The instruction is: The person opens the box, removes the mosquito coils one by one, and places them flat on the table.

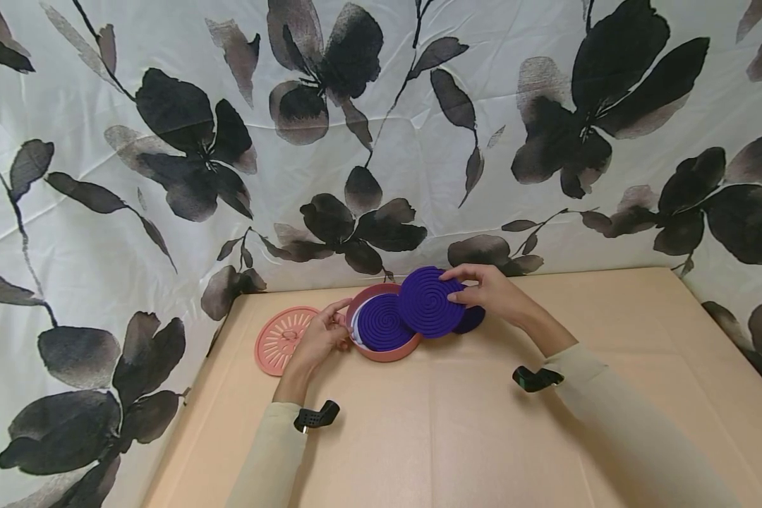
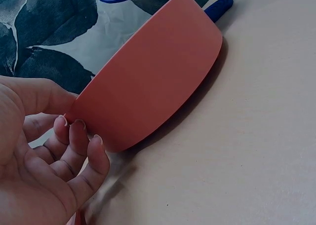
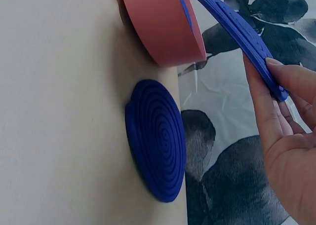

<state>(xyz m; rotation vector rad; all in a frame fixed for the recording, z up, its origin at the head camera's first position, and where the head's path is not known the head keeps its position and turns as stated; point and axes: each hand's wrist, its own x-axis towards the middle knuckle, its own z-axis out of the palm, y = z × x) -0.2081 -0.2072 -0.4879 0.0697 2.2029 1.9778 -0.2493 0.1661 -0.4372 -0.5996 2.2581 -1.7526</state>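
My left hand (image 1: 317, 340) pinches the rim of a round coral container (image 2: 158, 72), thumb over the edge and fingertips against the outer wall. A blue-purple spiral-ribbed coaster (image 1: 381, 324) lies inside the container, its right edge hidden. My right hand (image 1: 492, 293) pinches a second coaster (image 1: 430, 302) by its edge, holding it tilted above the container's right rim. A third coaster (image 3: 160, 141) rests on the table to the right of the container, partly covered in the head view by the held one; whether others lie beneath it I cannot tell.
A coral slotted lid (image 1: 281, 342) lies flat on the table left of the container, partly behind my left hand. The light tan table (image 1: 432, 423) ends at the back against a white floral cloth (image 1: 432, 169). Dark bands (image 1: 317, 416) sit on both wrists.
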